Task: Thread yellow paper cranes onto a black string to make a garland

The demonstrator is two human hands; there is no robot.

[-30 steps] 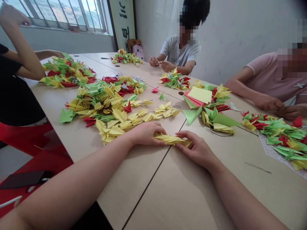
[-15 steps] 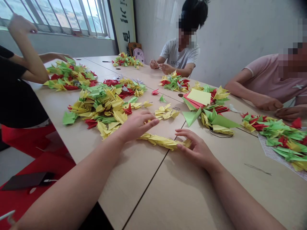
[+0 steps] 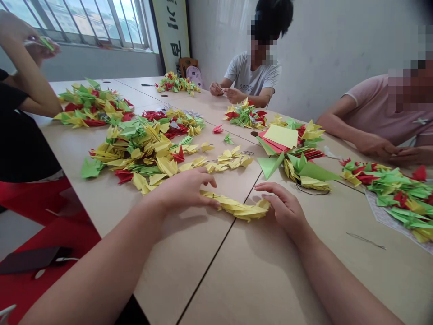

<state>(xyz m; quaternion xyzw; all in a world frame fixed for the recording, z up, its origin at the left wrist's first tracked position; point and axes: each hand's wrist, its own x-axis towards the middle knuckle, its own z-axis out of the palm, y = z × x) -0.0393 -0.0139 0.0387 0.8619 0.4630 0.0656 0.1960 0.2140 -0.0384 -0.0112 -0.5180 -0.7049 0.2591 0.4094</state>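
Note:
A string of folded yellow paper cranes (image 3: pixel 241 209) lies curved on the table in front of me. Over its left end is my left hand (image 3: pixel 184 192), palm down, its thumb at the yellow paper and its fingers loosely curved and apart from the thumb. At the opposite end my right hand (image 3: pixel 286 207) rests with fingers stretched and thumb apart, close against the last cranes. Neither hand is closed round the string. Another strand of yellow cranes (image 3: pixel 233 160) lies just beyond, joined toward a large heap of yellow, green and red cranes (image 3: pixel 142 144).
Square paper sheets (image 3: pixel 280 136) and green folded pieces lie beyond my right hand. More cranes (image 3: pixel 399 189) are at the right, near a thin dark thread (image 3: pixel 366 240). Several co-workers sit round the table (image 3: pixel 270 280). Red stools (image 3: pixel 47 234) stand at the left.
My left hand has come down and toward me onto the string's left end. My right hand has shifted slightly right. The co-worker at left has raised the other hand from the heap, holding something green.

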